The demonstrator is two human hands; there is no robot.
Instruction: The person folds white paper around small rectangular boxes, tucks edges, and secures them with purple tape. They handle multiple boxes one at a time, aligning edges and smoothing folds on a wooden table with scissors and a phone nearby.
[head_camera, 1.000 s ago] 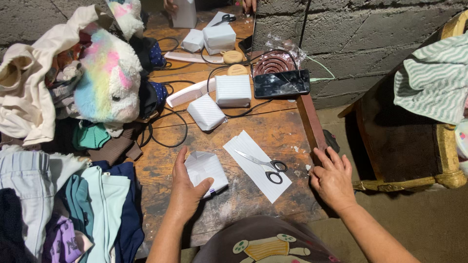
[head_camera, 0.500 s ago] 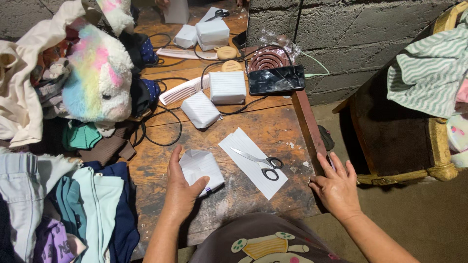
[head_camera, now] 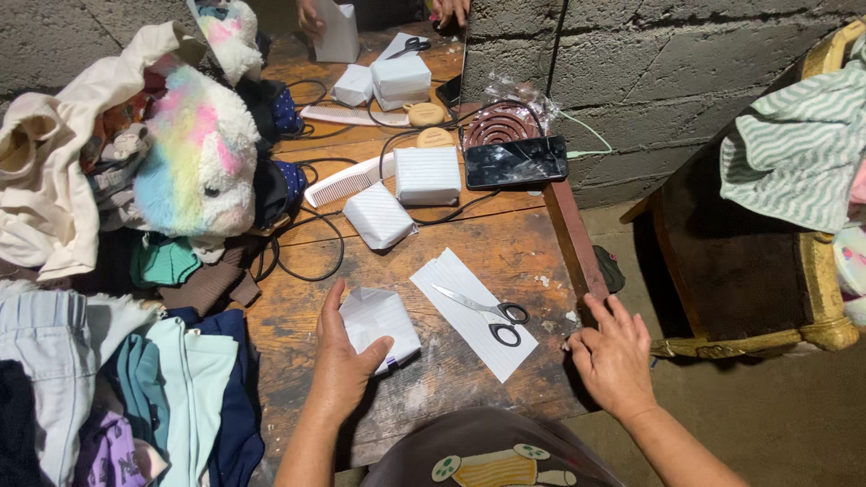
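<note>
Two hands are seen at the near edge of the wooden tabletop (head_camera: 433, 370) in the head view. The left hand (head_camera: 341, 361) is cupped around a half-wrapped white paper parcel (head_camera: 381, 323), thumb on one side and fingers on the other, just as it was half a second before; the parcel lies near the middle of the near edge. The right hand (head_camera: 615, 353) is laid flat and released, fingers spread, at the near right corner, and has been shifted slightly inward onto the table's edge since the earlier frame. Between the hands a sheet of lined white paper (head_camera: 474, 311) is spread, with black-handled scissors (head_camera: 492, 314) resting on it, unmoved. Farther back, two wrapped white parcels (head_camera: 401, 197), a white comb (head_camera: 341, 180) and a dark phone (head_camera: 516, 160) are seen. Along the left edge a pastel plush toy (head_camera: 194, 158) is set among heaped clothes (head_camera: 117, 379).
</note>
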